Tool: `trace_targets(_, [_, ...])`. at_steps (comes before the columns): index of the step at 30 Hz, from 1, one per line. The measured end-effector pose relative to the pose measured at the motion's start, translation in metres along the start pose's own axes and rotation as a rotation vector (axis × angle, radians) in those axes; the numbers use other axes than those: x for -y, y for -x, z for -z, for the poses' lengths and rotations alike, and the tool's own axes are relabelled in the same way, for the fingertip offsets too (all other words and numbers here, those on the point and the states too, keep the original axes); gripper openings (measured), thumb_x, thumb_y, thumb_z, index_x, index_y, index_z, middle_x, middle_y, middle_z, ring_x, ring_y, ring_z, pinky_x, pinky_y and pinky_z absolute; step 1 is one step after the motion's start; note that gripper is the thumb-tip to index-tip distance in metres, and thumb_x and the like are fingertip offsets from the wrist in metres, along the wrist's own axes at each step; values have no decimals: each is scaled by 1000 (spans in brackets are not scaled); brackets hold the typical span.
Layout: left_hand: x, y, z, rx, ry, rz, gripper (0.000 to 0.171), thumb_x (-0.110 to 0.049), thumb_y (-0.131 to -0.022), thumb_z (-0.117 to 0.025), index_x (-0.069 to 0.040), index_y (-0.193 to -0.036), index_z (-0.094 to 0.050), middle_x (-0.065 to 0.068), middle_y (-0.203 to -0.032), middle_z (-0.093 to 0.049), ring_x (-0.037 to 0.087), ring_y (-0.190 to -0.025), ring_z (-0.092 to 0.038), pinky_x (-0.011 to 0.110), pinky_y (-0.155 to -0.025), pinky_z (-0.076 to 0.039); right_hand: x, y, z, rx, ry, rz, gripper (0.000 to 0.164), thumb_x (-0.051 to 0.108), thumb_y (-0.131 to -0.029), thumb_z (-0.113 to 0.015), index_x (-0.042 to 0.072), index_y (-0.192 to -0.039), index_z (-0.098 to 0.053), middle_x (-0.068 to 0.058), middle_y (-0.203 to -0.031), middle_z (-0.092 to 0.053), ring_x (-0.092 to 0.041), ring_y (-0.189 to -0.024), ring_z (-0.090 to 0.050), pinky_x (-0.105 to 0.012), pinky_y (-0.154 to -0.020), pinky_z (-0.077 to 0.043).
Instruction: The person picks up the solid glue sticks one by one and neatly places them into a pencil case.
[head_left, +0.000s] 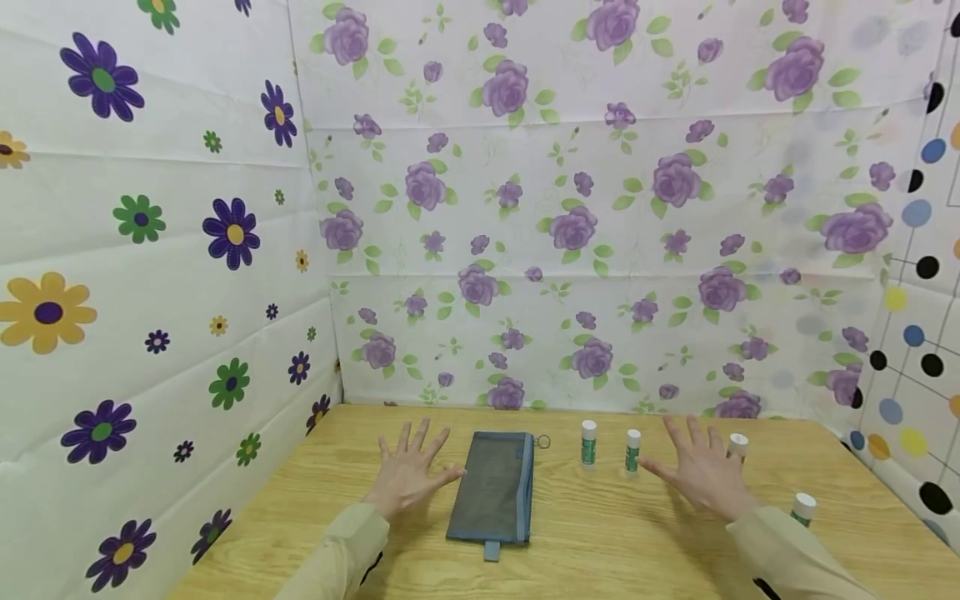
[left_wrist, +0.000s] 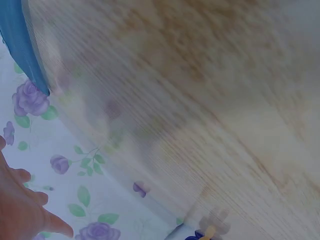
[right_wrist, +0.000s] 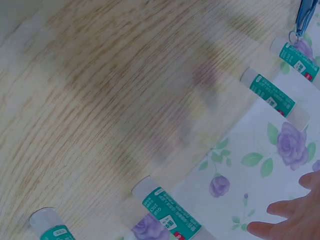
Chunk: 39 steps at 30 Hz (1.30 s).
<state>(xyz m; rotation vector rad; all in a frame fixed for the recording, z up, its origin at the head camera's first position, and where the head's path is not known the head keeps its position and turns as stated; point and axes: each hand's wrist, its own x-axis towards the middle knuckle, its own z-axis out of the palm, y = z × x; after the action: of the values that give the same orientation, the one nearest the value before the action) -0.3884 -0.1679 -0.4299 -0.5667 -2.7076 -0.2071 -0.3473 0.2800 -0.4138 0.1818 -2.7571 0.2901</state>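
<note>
A dark mesh zip pouch (head_left: 489,487) with blue edging and a ring at its zip lies flat on the wooden table. Just left of it my left hand (head_left: 408,475) hovers, fingers spread, the thumb near the pouch's edge; the hand holds nothing. On the right side my right hand (head_left: 703,473) is also spread and bare. Several upright glue sticks with white caps and green labels stand around it: one glue stick (head_left: 588,443) near the pouch, a second (head_left: 633,450) by the thumb, a third (head_left: 738,447) partly behind the hand, another (head_left: 803,508) beside the sleeve.
The wooden table (head_left: 585,542) runs back to a floral cloth wall (head_left: 525,250). A flower-printed cloth (head_left: 172,275) closes the left side, and a dotted cloth (head_left: 911,367) the right. A blue pouch edge (left_wrist: 22,45) shows in the left wrist view.
</note>
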Motion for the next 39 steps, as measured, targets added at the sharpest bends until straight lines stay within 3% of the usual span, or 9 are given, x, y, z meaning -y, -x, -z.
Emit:
trace_targets(8, [-1,-1,-1,7,2,-3,77,-70,-81,-38,-25,-143,-29,14,-146,-17,41,-129,-8,70,-86,0,5,0,0,-5,-23,21,90,67,-80,-44,3,-141,-23,-36,-136,-17,-61,-114,-16,-76,-76,-6])
trace_targets(15, [-6,-4,1,3,-35,-5,78,-71,-80,-36,-25,-142,-31,15,-145,-19,41,-129,-9,70,-87,-4,6,-3,1,-9,-52,34,90,64,-81,-46,0,-140,-23,-36,-135,-18,-62,-113,-18,-76,-76,-11])
trace_targets(23, [-12,-8,4,15,-46,-11,79,-72,-80,-35,-24,-143,-29,15,-145,-20,41,-129,-9,70,-87,-3,8,-5,2,19,-165,30,90,57,-83,-51,-5,-139,-20,-38,-134,-15,-63,-113,-16,-73,-79,-17])
trace_targets(32, [-19,-12,2,25,-35,-32,79,-72,-80,-33,-26,-144,-26,14,-146,-17,41,-129,-9,70,-87,-3,12,-12,-4,56,-391,43,92,53,-85,-52,-5,-141,-8,-40,-135,-7,-60,-115,-19,-68,-82,-22])
trace_targets(39, [-26,-16,3,10,-23,-38,80,-72,-79,-35,-25,-144,-26,13,-146,-15,41,-129,-9,69,-88,-4,13,-15,-8,70,-442,12,92,53,-85,-51,-4,-142,-5,-41,-134,-8,-59,-114,-20,-67,-83,-24])
